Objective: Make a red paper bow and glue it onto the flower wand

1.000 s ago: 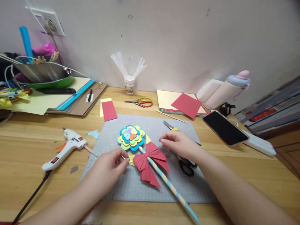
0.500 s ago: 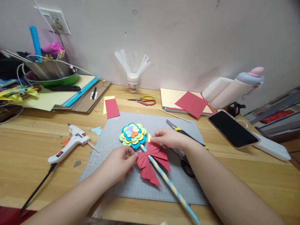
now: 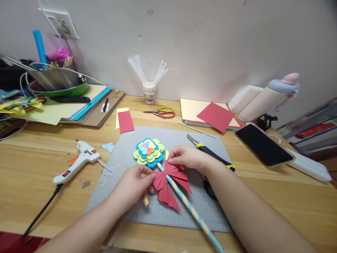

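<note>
On grey mat [image 3: 126, 147], left hand [image 3: 134, 184] and right hand [image 3: 188, 157] pinched on red bow [image 3: 168, 188]

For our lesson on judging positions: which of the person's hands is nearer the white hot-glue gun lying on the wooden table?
Left. The left hand sits to the right of the white hot-glue gun; the right hand is farther right, across the red folded-paper bow.

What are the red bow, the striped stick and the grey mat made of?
The red bow looks like matte paper, with sharply creased folds. The striped stick is likely a paper straw: spiral blue and yellow bands, dull finish. The grey mat is probably a plastic or rubber cutting mat: flat, with a faint grid.
</note>
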The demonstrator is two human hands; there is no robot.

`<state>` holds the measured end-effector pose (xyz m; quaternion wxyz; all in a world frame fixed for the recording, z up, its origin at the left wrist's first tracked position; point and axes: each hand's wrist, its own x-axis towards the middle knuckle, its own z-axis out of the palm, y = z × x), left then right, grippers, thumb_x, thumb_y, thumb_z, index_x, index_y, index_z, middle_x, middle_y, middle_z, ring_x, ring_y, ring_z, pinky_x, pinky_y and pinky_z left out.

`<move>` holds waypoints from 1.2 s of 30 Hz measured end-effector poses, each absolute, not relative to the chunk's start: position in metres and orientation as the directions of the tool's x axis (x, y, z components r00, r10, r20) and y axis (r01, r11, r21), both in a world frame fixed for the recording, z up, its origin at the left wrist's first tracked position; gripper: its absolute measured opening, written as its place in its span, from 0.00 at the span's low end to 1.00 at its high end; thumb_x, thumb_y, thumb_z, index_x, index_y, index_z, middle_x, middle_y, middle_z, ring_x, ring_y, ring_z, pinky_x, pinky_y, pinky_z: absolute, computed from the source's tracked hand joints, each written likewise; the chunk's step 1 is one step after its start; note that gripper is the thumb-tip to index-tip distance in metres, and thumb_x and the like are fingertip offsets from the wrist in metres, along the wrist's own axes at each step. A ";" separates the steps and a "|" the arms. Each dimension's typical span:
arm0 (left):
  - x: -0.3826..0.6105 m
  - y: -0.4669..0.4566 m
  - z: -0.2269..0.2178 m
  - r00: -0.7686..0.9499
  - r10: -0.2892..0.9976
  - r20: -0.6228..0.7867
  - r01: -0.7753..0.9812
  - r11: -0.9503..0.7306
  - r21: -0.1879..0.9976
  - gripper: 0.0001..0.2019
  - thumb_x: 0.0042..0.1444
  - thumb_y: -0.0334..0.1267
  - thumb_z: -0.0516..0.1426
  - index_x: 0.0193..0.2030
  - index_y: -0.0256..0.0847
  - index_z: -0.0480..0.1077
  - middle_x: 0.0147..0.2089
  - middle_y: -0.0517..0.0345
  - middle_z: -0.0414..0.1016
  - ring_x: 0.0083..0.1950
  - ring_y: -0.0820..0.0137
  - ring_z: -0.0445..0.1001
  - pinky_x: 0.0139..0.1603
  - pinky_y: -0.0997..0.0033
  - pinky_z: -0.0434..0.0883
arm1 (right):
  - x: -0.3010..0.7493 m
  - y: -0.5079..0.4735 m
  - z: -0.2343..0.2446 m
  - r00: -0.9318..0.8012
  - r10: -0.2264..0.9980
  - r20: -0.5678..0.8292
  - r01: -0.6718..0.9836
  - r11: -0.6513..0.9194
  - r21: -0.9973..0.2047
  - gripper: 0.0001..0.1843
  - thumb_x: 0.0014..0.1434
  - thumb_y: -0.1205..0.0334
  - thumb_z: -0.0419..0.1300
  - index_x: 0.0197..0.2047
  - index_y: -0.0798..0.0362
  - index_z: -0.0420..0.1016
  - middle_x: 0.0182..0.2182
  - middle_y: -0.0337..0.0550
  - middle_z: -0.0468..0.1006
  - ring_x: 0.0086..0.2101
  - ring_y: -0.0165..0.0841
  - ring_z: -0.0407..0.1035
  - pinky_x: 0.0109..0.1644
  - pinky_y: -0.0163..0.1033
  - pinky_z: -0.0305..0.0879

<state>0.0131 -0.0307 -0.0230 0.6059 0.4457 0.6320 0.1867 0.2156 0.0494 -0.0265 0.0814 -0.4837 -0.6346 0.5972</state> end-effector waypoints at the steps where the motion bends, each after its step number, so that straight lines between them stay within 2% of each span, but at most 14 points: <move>1: 0.014 -0.032 -0.023 0.120 0.793 -0.598 0.332 0.536 0.777 0.09 0.55 0.43 0.53 0.36 0.40 0.62 0.21 0.61 0.76 0.12 0.75 0.69 0.09 0.83 0.52 | 0.216 0.049 -0.027 -0.518 0.713 -0.473 0.510 -0.186 -0.840 0.10 0.51 0.57 0.62 0.28 0.55 0.71 0.16 0.31 0.65 0.17 0.23 0.56 0.21 0.30 0.53; 10: 0.017 -0.032 -0.022 0.083 0.797 -0.598 0.303 0.551 0.777 0.06 0.56 0.39 0.55 0.37 0.39 0.64 0.20 0.61 0.76 0.11 0.75 0.68 0.08 0.83 0.52 | 0.219 0.046 -0.031 -0.521 0.721 -0.457 0.461 -0.212 -0.862 0.09 0.51 0.57 0.62 0.31 0.56 0.73 0.16 0.32 0.66 0.16 0.23 0.57 0.21 0.30 0.52; 19: 0.019 -0.034 -0.024 0.066 0.825 -0.561 0.258 0.529 0.808 0.05 0.55 0.34 0.56 0.30 0.39 0.64 0.18 0.63 0.75 0.11 0.77 0.67 0.10 0.83 0.54 | 0.220 0.044 -0.038 -0.502 0.764 -0.406 0.420 -0.195 -0.886 0.11 0.48 0.56 0.64 0.30 0.56 0.75 0.15 0.31 0.65 0.15 0.22 0.53 0.19 0.30 0.48; 31: 0.018 -0.037 -0.029 0.053 0.868 -0.494 0.271 0.464 0.843 0.08 0.50 0.39 0.59 0.29 0.39 0.64 0.18 0.63 0.74 0.11 0.78 0.65 0.11 0.83 0.54 | 0.219 0.039 -0.039 -0.499 0.787 -0.362 0.373 -0.183 -0.910 0.09 0.49 0.58 0.64 0.30 0.56 0.74 0.16 0.31 0.67 0.16 0.22 0.54 0.20 0.30 0.50; 36: 0.019 -0.038 -0.025 0.060 0.873 -0.484 0.282 0.450 0.847 0.10 0.49 0.42 0.59 0.31 0.40 0.64 0.19 0.63 0.74 0.13 0.74 0.69 0.10 0.82 0.53 | 0.223 0.041 -0.037 -0.570 0.730 -0.377 0.355 -0.194 -0.914 0.10 0.51 0.62 0.62 0.37 0.57 0.77 0.21 0.34 0.71 0.17 0.21 0.58 0.21 0.30 0.54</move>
